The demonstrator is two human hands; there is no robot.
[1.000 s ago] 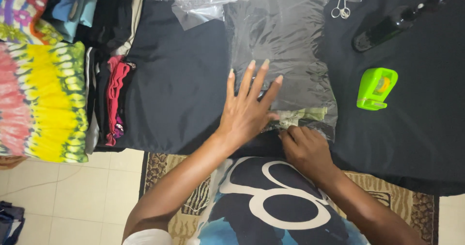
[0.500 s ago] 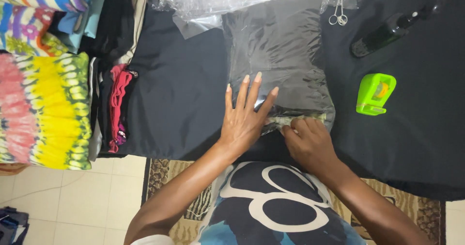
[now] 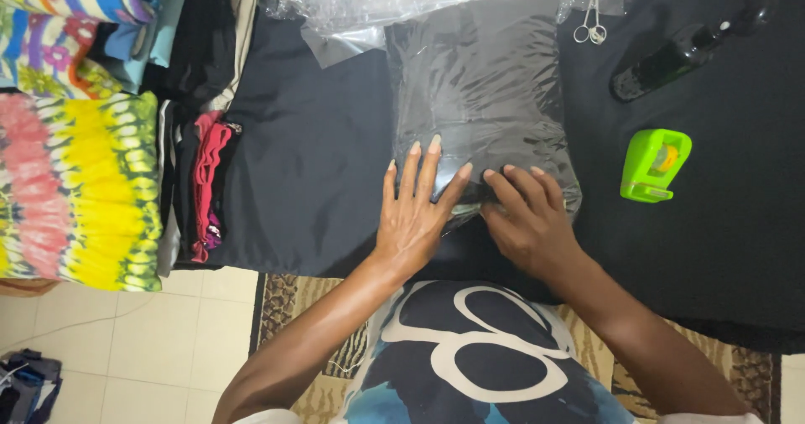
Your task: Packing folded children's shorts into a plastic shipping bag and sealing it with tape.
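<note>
A dark folded garment in a clear plastic bag (image 3: 482, 97) is pressed flat under both hands. The left hand (image 3: 415, 210) lies open, fingers spread, on its near edge; the right hand (image 3: 528, 218) lies just beside, fingers extended, nothing gripped. A green tape dispenser (image 3: 654, 166) sits right of the right hand.

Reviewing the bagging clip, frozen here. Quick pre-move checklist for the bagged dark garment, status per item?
1. Left hand flat on the bagged dark garment: ok.
2. Right hand on the bag's near edge: ok.
3. Near edge folded or sealed: cannot tell, hands cover it.
4. Garment fully inside the clear bag: ok at the far end; near end hidden.
5. Green tape dispenser apart from the bag, on the right hand's side: ok.
6. Small scissors beside the bag's far corner, not on it: ok.
</note>
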